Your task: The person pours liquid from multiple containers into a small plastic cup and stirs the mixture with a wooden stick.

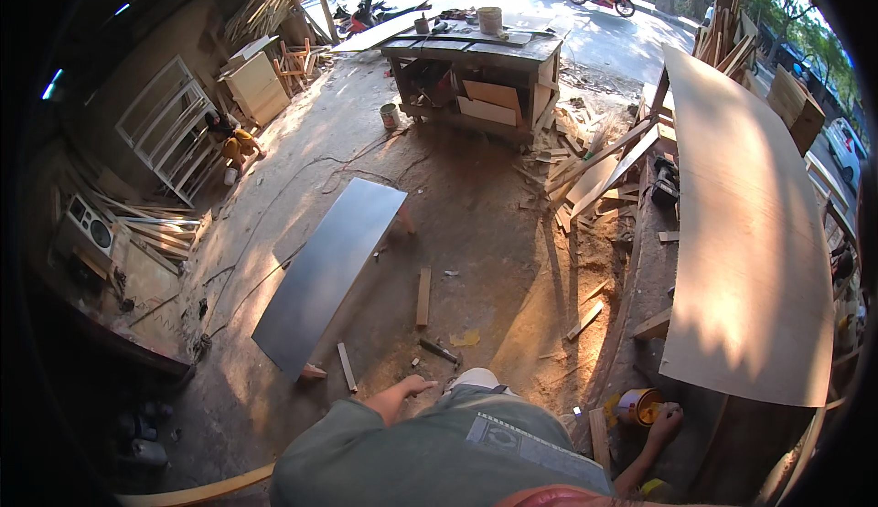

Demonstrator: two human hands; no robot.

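My right hand [668, 422] is at the mouth of a tipped yellow can [636, 406] on the right, beside a wooden plank. Its fingers look closed; whatever they hold is hidden. The can has yellow-orange material inside. My left hand [418, 385] hangs low in front of me, fingers stretched out and holding nothing I can see. Near it on the floor lie a dark hammer-like tool [439, 351] and a pale wood strip [347, 367]. Ahead to the left, a long grey-topped board [334, 265] rests raised on supports.
A large plywood sheet [745, 242] overhangs the right side. Wood scraps [585, 178] and sawdust litter the floor there. A workbench [471, 54] stands ahead, a bucket [390, 117] beside it. Cables cross the floor at left, where another person [240, 146] crouches by a white frame [169, 132].
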